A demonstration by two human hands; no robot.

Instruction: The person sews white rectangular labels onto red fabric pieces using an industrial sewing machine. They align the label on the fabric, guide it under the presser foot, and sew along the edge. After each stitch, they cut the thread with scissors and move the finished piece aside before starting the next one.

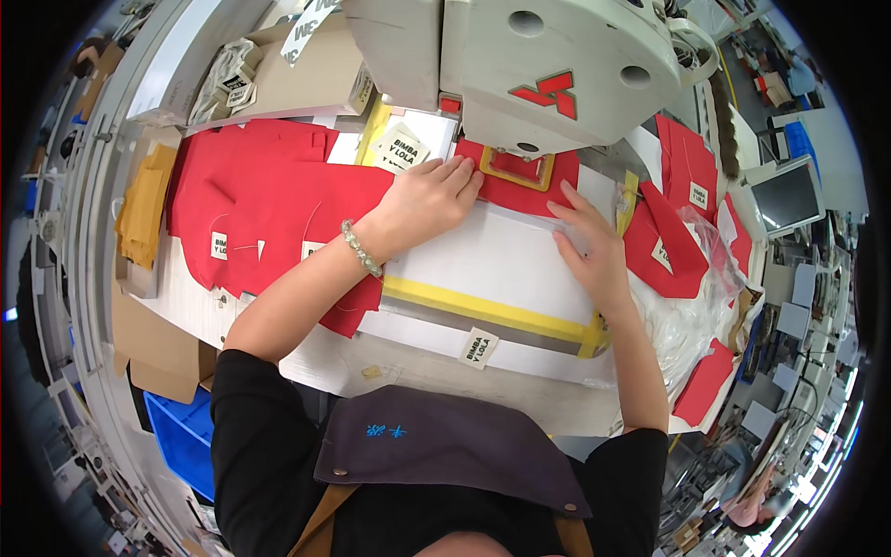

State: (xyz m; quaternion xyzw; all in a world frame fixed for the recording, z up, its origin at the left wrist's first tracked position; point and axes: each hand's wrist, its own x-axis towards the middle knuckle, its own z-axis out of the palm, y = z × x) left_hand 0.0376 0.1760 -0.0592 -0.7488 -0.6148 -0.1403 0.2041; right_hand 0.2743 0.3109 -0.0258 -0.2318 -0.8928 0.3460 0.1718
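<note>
A piece of red fabric (498, 195) lies under the head of a large light-grey sewing machine (575, 79). A yellow rectangular frame (516, 182) sits on top of the fabric. My left hand (432, 206) rests at the fabric's left edge, fingers stretched out flat and close together. At its right edge is my right hand (594, 249), with fingers spread and fingertips touching or nearly touching the cloth. Beneath both hands is a white board (483, 255) edged with yellow tape (492, 314). Several cream labels (401, 148) lie beyond my left hand.
Red fabric pieces (260, 190) are heaped on the left, and more red pieces (682, 162) lie on the right by clear plastic (673, 325). One label (479, 347) lies near the front edge. A cardboard box (297, 79), yellow pieces (147, 204), a blue crate (181, 432) and a screen (786, 198) surround the table.
</note>
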